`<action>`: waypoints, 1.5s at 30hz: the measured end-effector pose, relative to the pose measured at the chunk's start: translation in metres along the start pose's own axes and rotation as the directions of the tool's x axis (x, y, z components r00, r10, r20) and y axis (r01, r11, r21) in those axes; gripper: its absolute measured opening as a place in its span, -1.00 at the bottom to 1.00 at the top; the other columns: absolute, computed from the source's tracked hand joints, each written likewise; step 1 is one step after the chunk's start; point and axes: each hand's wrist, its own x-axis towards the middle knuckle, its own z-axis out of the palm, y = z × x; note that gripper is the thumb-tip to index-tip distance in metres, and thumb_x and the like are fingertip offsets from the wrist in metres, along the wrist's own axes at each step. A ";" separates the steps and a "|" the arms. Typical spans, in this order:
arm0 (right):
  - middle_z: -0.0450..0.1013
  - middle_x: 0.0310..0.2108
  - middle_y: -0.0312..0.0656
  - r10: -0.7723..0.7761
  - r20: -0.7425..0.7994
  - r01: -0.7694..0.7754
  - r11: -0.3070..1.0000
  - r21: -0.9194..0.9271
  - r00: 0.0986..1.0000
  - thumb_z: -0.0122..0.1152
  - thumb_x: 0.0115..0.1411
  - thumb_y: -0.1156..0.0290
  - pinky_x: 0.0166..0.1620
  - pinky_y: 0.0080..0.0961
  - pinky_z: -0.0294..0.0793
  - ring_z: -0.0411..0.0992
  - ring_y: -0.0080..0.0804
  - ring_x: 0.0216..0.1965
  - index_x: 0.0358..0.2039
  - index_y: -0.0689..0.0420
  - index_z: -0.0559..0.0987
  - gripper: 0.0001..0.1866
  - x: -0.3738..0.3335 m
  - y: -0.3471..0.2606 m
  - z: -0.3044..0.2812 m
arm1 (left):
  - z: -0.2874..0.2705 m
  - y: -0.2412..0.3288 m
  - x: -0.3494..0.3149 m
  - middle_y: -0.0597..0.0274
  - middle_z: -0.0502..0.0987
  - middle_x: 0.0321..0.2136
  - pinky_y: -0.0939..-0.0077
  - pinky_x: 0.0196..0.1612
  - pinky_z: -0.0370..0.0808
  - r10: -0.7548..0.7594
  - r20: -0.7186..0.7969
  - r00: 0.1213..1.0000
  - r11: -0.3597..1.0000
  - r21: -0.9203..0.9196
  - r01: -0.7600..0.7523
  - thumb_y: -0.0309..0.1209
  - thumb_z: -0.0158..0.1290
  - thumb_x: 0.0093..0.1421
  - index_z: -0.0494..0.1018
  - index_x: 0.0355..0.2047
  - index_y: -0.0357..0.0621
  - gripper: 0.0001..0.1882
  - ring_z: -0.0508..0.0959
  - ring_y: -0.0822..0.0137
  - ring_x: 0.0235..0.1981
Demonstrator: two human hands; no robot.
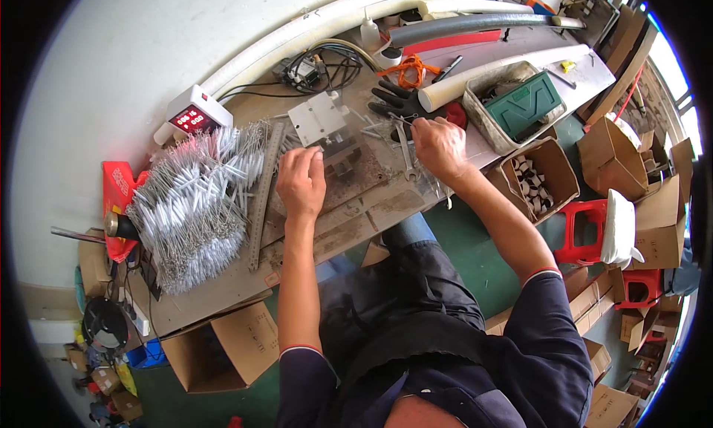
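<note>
Rightward of the hands (442, 149), a box (560, 175) holds pieces (532, 187).

From here, the camera sits on the head of the person (405, 335). It looks down, close and wide, at the lap (427, 279), table (327, 239) and wall (134, 57).

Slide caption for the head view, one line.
Left hand near a pale square plate, right hand beside a silver metal wrench, heaped white wire-ended tubes at left.

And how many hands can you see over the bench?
2: the left hand is beside the pale metal plate, and the right hand is beside the silver wrench. I see no others.
</note>
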 end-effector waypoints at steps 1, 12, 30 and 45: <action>0.49 -0.56 -0.09 -0.038 -0.065 0.038 0.999 -0.003 0.997 0.13 0.16 0.38 -0.33 -0.08 0.49 0.51 -0.06 -0.38 -0.48 0.12 0.48 -0.87 0.000 0.003 0.006 | 0.002 0.003 0.001 0.15 0.57 -0.28 0.28 -0.11 0.50 0.012 0.008 1.000 1.000 0.005 -0.013 -0.35 0.14 0.28 0.62 -0.24 -0.14 -0.85 0.57 0.10 -0.20; 0.49 -0.19 -0.18 -0.013 -0.400 0.122 0.961 0.249 0.916 0.33 0.05 0.49 -0.10 -0.26 0.48 0.43 -0.12 -0.16 -0.22 0.13 0.59 -0.77 -0.038 -0.011 -0.023 | -0.025 0.014 -0.013 0.15 0.57 -0.25 0.43 -0.29 0.55 -0.166 -0.060 0.984 0.986 -0.032 0.165 -0.46 0.17 0.25 0.63 -0.21 -0.12 -0.87 0.58 0.19 -0.21; 0.54 -0.30 -0.02 0.088 0.016 -0.090 0.991 0.099 0.996 0.30 0.08 0.24 -0.16 -0.08 0.53 0.52 0.00 -0.16 -0.35 0.17 0.59 -0.74 -0.054 -0.015 -0.021 | -0.133 0.100 -0.260 0.13 0.56 -0.23 0.48 -0.41 0.52 -0.313 0.152 0.937 0.950 0.062 0.307 -0.52 0.17 0.20 0.62 -0.26 -0.21 -0.89 0.56 0.24 -0.29; 0.58 -0.40 0.02 0.304 -0.021 -0.292 0.930 0.221 0.952 0.31 0.13 0.20 -0.21 -0.06 0.51 0.56 0.06 -0.30 -0.42 0.14 0.62 -0.75 -0.076 -0.002 -0.036 | -0.122 0.080 -0.310 0.20 0.56 -0.24 0.43 -0.35 0.55 -0.410 0.207 0.888 0.911 0.035 0.412 -0.51 0.18 0.15 0.64 -0.25 -0.14 -0.85 0.56 0.21 -0.20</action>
